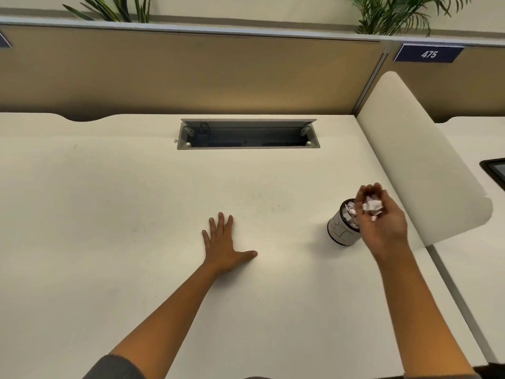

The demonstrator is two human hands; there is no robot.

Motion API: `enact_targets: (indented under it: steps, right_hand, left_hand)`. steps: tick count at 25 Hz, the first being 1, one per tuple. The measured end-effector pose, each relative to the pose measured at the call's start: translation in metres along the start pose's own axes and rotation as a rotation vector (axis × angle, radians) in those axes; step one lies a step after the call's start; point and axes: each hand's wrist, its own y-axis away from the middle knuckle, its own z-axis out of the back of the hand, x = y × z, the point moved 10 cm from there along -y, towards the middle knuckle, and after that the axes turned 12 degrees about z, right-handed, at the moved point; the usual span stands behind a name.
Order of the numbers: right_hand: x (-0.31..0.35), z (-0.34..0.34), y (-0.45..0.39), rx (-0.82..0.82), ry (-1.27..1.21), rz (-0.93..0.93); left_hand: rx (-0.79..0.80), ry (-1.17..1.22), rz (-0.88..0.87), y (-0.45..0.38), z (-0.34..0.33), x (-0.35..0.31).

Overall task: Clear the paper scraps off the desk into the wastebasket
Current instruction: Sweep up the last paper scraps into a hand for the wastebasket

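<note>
Right hand (pixel 381 214) cups paper scraps (pixel 371 205), fingers curled, above wastebasket (pixel 341 228) for drop; left hand (pixel 222 243), fingers spread flat, braces on desk (pixel 109 201).

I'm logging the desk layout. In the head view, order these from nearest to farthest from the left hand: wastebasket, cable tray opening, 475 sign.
1. wastebasket, to the right of the left hand on the desk.
2. cable tray opening, ahead at the desk's back.
3. 475 sign, far upper right on the partition.

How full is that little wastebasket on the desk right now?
Nearly full. Crumpled paper scraps reach the rim of the wastebasket, and the right hand holds more just above it.
</note>
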Motion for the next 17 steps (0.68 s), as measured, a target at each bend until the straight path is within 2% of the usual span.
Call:
enact_targets:
  steps: [4, 7, 12, 17]
  right_hand:
    - [0.042, 0.009, -0.027, 0.073, 0.306, 0.244]
    - [0.048, 0.006, -0.034, 0.168, 0.759, 0.425]
    - [0.027, 0.007, -0.035, 0.207, 0.926, 0.356]
    - [0.031, 0.007, -0.029, 0.367, 1.155, 0.328]
  left_hand:
    - [-0.002, 0.005, 0.001, 0.000, 0.001, 0.000]
    - [0.008, -0.018, -0.005, 0.001, 0.000, 0.002]
    - [0.029, -0.055, -0.004, 0.002, -0.001, 0.001]
    - [0.021, -0.031, -0.016, 0.001, 0.000, 0.002]
